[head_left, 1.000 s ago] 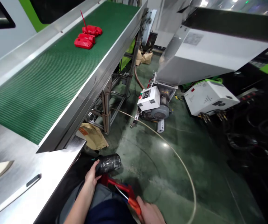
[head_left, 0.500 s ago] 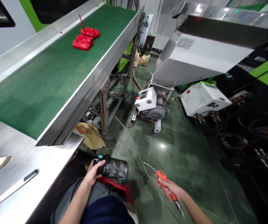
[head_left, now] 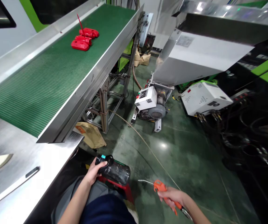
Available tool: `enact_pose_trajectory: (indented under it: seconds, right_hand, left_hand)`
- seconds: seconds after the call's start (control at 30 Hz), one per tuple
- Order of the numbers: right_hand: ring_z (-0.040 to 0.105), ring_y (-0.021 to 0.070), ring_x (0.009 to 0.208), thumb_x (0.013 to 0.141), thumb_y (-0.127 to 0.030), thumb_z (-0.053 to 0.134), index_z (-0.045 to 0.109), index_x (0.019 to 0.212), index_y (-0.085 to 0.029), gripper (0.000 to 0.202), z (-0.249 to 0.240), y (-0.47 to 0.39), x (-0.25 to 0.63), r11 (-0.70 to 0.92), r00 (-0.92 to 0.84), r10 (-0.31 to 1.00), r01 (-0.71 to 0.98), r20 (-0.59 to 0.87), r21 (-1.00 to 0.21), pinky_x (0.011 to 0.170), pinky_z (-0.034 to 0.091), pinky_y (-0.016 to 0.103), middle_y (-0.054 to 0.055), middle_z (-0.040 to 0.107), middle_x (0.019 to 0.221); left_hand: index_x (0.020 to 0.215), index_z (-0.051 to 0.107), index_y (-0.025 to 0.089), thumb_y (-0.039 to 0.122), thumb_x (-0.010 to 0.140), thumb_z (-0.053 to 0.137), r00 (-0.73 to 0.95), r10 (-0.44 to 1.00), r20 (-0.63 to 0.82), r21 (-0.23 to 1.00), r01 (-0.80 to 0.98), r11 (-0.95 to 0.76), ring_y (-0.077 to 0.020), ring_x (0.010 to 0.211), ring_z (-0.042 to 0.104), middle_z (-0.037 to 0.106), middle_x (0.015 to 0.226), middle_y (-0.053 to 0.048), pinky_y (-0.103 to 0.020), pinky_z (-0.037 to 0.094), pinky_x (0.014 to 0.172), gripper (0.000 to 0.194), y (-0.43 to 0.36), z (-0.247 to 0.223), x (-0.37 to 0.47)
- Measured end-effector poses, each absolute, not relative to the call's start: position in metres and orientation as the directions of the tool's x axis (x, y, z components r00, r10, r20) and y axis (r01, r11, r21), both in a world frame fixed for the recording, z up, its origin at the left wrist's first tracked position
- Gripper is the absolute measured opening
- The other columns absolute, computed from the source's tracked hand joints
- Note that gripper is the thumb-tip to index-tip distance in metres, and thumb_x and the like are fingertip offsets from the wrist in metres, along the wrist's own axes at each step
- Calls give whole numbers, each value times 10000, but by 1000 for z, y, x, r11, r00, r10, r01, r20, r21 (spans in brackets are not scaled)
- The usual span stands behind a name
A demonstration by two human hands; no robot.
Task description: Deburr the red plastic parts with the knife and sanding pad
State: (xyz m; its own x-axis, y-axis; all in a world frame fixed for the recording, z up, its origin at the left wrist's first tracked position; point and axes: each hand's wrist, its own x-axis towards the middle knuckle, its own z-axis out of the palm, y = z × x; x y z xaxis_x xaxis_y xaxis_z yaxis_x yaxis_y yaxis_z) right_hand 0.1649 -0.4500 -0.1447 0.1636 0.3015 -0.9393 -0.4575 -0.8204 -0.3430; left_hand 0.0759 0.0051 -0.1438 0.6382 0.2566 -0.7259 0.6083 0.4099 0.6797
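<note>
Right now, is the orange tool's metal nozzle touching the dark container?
No, a gap with floor showing separates the nozzle of the orange tool in the right hand from the dark container in the left hand.

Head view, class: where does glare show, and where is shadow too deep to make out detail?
Head view: glare whitens the metal table near its edge; head view: a bright spot shines on the green floor; head view: deep shadow swallows much of the hose-covered machinery at right.
</note>
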Motion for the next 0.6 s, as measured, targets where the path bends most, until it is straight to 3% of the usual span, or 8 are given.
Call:
enact_pose_trajectory:
  seconds: [0.13, 0.23, 0.37, 0.47, 0.6]
  right_hand:
    - [431, 86, 393, 990, -508, 666, 535, 766, -216, 391, -106, -426, 184, -857, 244, 310, -346, -919, -381, 430, 436, 209, -102, 465, 497]
    - [504, 117, 465, 911, -562, 689, 546, 845, -230, 367, -71, -392, 197, -865, 348, 350, -235, -869, -443, 485, 480, 240, -69, 524, 562]
    - [690, 279, 766, 813, -638, 756, 616, 953, -249, 436, -34, -331, 181, -895, 530, 373, -11, -762, -445, 670, 532, 362, 44, 693, 826]
    - [701, 387, 1036, 847, -545, 734, 682, 945, -271, 296, -25, -296, 145, -880, 600, 446, 158, -665, -447, 919, 497, 466, 96, 751, 996]
    - [708, 469, 1094, 884, -381, 634, 708, 1027, -231, 220, -49, -297, 119, -883, 607, 461, 237, -648, -406, 979, 468, 569, 209, 765, 1069]
  left_hand:
    - [1249, 667, 161, 240, 987, 739, 683, 290, -671, 739, 583, 338, -214, 939, 731, 726, 1138, -65, -384, 647, 795, 283, -3, -147, 78]
    - [1211, 684, 155, 236, 979, 749, 694, 350, -629, 777, 558, 292, -230, 1003, 729, 731, 1155, -67, -426, 637, 877, 254, -7, -152, 81]
    - [1235, 680, 159, 270, 987, 744, 643, 408, -648, 759, 591, 272, -231, 995, 733, 731, 1178, -76, -429, 641, 867, 279, -6, -153, 80]
    - [1281, 662, 168, 286, 994, 734, 586, 443, -678, 727, 625, 285, -230, 986, 732, 721, 1203, -84, -418, 648, 838, 318, -2, -149, 78]
    - [1292, 656, 169, 305, 998, 730, 546, 486, -682, 719, 624, 307, -229, 976, 732, 720, 1200, -86, -413, 651, 824, 332, 1, -146, 78]
